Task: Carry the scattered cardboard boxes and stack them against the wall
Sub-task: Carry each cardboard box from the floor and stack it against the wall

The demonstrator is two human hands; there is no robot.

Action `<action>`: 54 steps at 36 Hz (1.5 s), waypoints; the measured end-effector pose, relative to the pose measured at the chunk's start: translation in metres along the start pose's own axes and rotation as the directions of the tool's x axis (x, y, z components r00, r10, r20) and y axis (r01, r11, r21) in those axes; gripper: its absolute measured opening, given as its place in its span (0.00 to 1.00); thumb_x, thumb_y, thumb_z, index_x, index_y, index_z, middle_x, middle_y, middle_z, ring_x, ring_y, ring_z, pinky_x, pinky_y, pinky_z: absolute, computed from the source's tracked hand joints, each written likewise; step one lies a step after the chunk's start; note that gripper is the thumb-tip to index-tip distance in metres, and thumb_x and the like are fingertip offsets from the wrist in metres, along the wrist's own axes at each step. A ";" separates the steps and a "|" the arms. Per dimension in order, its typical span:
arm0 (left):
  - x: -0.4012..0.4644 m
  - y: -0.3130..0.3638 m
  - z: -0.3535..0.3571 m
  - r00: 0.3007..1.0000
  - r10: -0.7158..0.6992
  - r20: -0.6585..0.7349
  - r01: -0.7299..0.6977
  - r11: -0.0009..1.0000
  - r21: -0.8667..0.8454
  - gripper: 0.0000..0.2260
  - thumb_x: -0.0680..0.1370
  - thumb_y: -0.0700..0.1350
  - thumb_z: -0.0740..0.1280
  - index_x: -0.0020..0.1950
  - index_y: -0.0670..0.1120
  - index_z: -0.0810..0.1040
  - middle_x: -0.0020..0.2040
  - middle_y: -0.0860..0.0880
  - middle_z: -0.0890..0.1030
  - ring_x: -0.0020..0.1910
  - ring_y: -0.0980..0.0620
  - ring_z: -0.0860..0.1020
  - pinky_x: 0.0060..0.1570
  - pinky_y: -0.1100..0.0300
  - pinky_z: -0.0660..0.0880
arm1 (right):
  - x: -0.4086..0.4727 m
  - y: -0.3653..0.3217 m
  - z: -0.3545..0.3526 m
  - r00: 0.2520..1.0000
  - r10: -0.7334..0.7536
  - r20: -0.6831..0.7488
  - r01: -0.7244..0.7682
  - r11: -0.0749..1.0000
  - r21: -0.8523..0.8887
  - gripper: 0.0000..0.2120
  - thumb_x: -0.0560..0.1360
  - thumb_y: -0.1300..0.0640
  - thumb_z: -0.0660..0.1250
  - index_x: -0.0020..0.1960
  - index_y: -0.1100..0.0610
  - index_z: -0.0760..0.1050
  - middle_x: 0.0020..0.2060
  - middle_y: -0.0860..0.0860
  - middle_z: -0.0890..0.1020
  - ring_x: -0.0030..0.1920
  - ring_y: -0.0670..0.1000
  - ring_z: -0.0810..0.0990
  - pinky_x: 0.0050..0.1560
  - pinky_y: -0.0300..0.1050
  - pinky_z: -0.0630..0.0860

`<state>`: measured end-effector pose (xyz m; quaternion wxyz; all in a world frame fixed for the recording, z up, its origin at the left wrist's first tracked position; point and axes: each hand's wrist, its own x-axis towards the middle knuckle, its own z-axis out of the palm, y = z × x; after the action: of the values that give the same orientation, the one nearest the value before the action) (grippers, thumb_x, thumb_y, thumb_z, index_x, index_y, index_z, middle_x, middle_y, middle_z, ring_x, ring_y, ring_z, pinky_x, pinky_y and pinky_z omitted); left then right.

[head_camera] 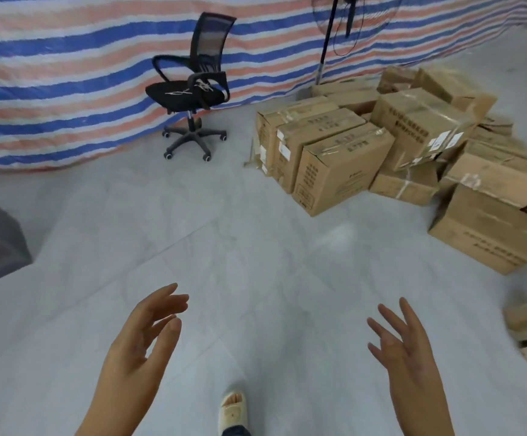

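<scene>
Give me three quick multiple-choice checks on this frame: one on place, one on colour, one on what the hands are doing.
1. Where is the office chair relative to the cardboard boxes?
A. left of them
B. right of them
C. on top of them

2. What colour is the chair?
A. white
B. black
C. red

3. What state are the hands in?
A. both empty and open
B. both carrying a box
C. one holding tape

Answers: 1 A, the chair stands left of the pile by the striped tarp. 2 B, seat and mesh back are black. 3 A, left hand and right hand hold nothing.
</scene>
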<state>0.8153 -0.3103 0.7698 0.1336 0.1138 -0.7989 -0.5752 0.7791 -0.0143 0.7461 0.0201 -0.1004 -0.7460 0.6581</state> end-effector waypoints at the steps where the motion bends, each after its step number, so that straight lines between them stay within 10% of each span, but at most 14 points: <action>1: 0.018 0.001 0.003 1.000 -0.002 0.012 0.003 1.000 -0.008 0.15 0.74 0.46 0.62 0.60 0.55 0.75 0.55 0.56 0.82 0.54 0.59 0.80 0.56 0.69 0.73 | 0.013 -0.003 0.005 1.000 0.007 -0.011 -0.007 1.000 0.009 0.25 0.68 0.47 0.61 0.64 0.33 0.63 0.61 0.37 0.76 0.60 0.43 0.78 0.57 0.40 0.75; 7: 0.112 0.003 0.035 0.997 -0.007 0.081 0.009 1.000 -0.027 0.16 0.74 0.44 0.61 0.62 0.54 0.75 0.55 0.55 0.81 0.54 0.59 0.80 0.54 0.70 0.74 | 0.083 -0.015 0.020 0.994 0.051 -0.097 -0.048 0.998 0.032 0.25 0.68 0.49 0.59 0.64 0.37 0.63 0.60 0.39 0.75 0.62 0.51 0.76 0.64 0.57 0.70; 12: 0.189 0.001 0.077 0.994 -0.016 0.106 0.018 1.000 -0.023 0.17 0.73 0.46 0.62 0.62 0.55 0.74 0.55 0.55 0.82 0.55 0.59 0.80 0.54 0.69 0.74 | 0.160 -0.013 0.019 0.987 0.073 -0.143 -0.073 0.997 0.002 0.24 0.68 0.49 0.59 0.64 0.36 0.63 0.62 0.41 0.75 0.56 0.40 0.79 0.59 0.44 0.75; 35: 0.540 0.024 0.313 0.982 -0.047 0.185 0.051 0.998 -0.021 0.18 0.77 0.35 0.63 0.60 0.56 0.74 0.53 0.59 0.81 0.54 0.60 0.79 0.52 0.73 0.73 | 0.556 -0.045 -0.020 0.972 0.095 -0.217 -0.114 0.991 -0.075 0.26 0.69 0.48 0.59 0.66 0.37 0.62 0.59 0.35 0.75 0.59 0.47 0.78 0.58 0.51 0.76; 42: 0.687 0.014 0.363 0.934 -0.043 0.355 0.046 0.999 -0.001 0.16 0.72 0.49 0.62 0.59 0.58 0.74 0.51 0.55 0.82 0.54 0.61 0.78 0.53 0.66 0.71 | 0.662 -0.039 0.016 0.912 0.156 -0.379 -0.172 0.985 -0.009 0.26 0.69 0.48 0.60 0.66 0.37 0.62 0.59 0.38 0.75 0.60 0.51 0.77 0.62 0.58 0.72; 54: 0.919 -0.021 0.457 0.750 -0.106 0.653 0.046 0.993 0.109 0.14 0.77 0.45 0.62 0.59 0.60 0.71 0.54 0.56 0.80 0.55 0.61 0.78 0.52 0.70 0.72 | 0.825 -0.024 0.080 0.835 0.297 -0.463 -0.353 0.935 -0.037 0.25 0.69 0.45 0.60 0.65 0.33 0.62 0.60 0.34 0.74 0.57 0.40 0.78 0.52 0.30 0.75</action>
<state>-0.2043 -0.2190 0.6871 -0.1839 -0.0572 -0.8134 -0.5488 -0.0444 0.0502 0.6752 0.0740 -0.3764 -0.7311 0.5643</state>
